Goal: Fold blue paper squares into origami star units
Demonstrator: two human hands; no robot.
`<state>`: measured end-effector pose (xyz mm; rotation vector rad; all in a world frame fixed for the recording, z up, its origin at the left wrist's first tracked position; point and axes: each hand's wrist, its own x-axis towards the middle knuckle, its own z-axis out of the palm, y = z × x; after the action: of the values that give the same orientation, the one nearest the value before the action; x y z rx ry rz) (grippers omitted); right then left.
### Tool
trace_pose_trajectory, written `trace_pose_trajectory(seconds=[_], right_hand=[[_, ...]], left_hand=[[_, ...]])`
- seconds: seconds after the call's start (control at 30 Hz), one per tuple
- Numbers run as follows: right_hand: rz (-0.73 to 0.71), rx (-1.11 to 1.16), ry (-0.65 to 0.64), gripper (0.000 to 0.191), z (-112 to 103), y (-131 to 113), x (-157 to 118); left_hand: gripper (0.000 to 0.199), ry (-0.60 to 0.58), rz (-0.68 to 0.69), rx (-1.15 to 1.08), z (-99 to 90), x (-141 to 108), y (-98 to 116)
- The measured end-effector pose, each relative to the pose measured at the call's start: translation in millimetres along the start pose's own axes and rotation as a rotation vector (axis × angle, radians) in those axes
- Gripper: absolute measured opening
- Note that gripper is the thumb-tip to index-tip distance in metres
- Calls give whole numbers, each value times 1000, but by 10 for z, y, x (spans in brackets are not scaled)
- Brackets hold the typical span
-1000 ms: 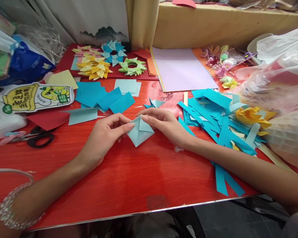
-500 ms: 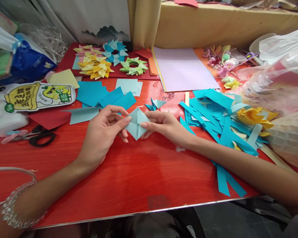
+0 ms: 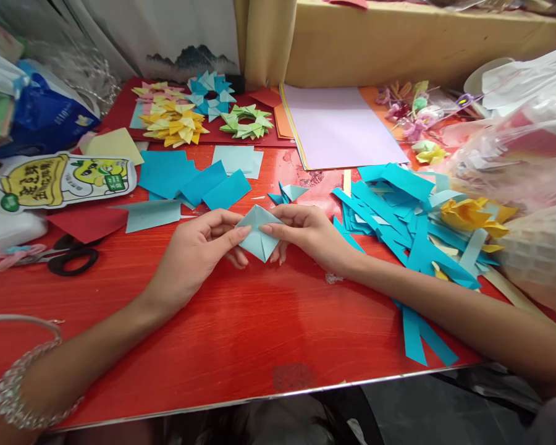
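A glossy red desk (image 3: pixel 241 334) stands before a pale curtain (image 3: pixel 194 37) printed with dark mountains. Above its near edge, a person's left hand (image 3: pixel 201 241) and right hand (image 3: pixel 312 238) meet around a light-blue folded paper diamond (image 3: pixel 260 238). The left hand pinches the diamond's left corner between thumb and fingers; the right hand pinches the right corner the same way, so the piece is held between them with one point facing the person. Just beyond the right hand's fingers lies a small two-tone blue folded piece (image 3: pixel 287 194). To the right of that hand spreads a loose heap of bright blue paper strips (image 3: pixel 387 207). Beyond the left hand are overlapping blue paper rectangles (image 3: pixel 227 190), and farther off, four pointed origami rings, among them a green ring (image 3: pixel 263 128) and a blue-and-light-blue ring (image 3: pixel 225 99). A lilac sheet (image 3: pixel 343 127) tops a stack beyond the right hand. Left of the left hand rest black-handled scissors (image 3: pixel 55 254), partly under a red paper piece (image 3: pixel 90 221).
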<state>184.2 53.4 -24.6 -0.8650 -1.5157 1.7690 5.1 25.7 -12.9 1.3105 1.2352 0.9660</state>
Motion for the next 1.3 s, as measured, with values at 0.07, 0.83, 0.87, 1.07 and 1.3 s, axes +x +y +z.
trace_pose_trajectory(seconds=[0.07, 0.83, 0.87, 1.07, 1.3], right_hand=[[-10, 10, -32, 14, -3, 10, -1], [-98, 85, -65, 10, -41, 64, 23], [-106, 112, -66, 10, -51, 73, 25], [-75, 241, -25, 16, -88, 77, 31], [-99, 180, 36, 14, -51, 75, 38]], left_hand=[[11, 16, 18, 33, 7, -17, 6], [4, 60, 65, -15, -10, 1, -28], [6, 74, 61, -37, -15, 5, -27], [17, 50, 33, -116, -30, -10, 8], [18, 110, 125, 64, -10, -29, -1]])
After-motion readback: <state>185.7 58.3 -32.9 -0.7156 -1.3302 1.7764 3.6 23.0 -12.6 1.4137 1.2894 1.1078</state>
